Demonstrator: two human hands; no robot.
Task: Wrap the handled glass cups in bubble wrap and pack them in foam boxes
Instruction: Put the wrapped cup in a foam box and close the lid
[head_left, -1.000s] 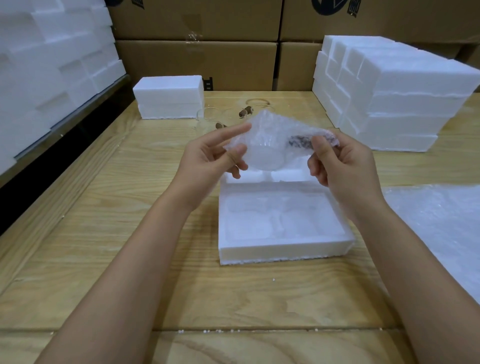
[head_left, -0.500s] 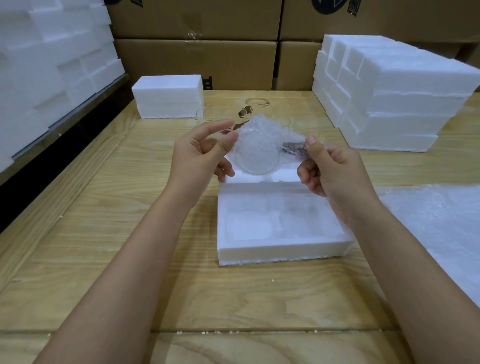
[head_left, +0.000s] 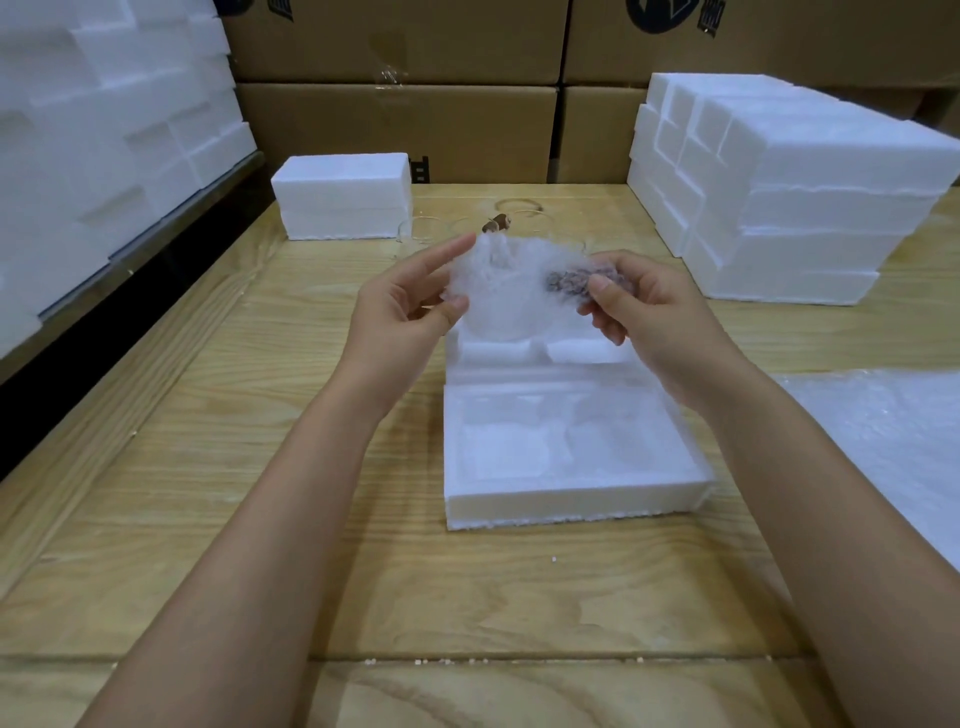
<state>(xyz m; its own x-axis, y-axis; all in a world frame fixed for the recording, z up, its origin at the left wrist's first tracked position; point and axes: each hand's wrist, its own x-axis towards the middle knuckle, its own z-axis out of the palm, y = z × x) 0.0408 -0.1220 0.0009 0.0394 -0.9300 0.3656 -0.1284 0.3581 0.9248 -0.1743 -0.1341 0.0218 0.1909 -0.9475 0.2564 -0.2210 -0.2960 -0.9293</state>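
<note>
I hold a glass cup wrapped in bubble wrap (head_left: 501, 293) in the air above the far end of an open foam box (head_left: 571, 499). My left hand (head_left: 410, 312) pinches the wrap's left edge between thumb and forefinger, the other fingers stretched out. My right hand (head_left: 644, 306) grips the cup's dark handle (head_left: 569, 280) through the wrap. The box's moulded recesses are bare. Its other half (head_left: 550, 348) lies just behind it. Several unwrapped glass cups (head_left: 431, 234) stand further back on the wooden table (head_left: 260, 467).
A closed foam box (head_left: 343, 195) sits at the back left. A tall stack of foam boxes (head_left: 789, 187) rises at the back right, another (head_left: 104, 130) along the left. A bubble wrap sheet (head_left: 883, 441) lies at right. Cardboard cartons (head_left: 395, 130) line the rear.
The wrapped cup has been turned between my hands and lifted slightly away from me. My right hand shifted its grip onto the handle end.
</note>
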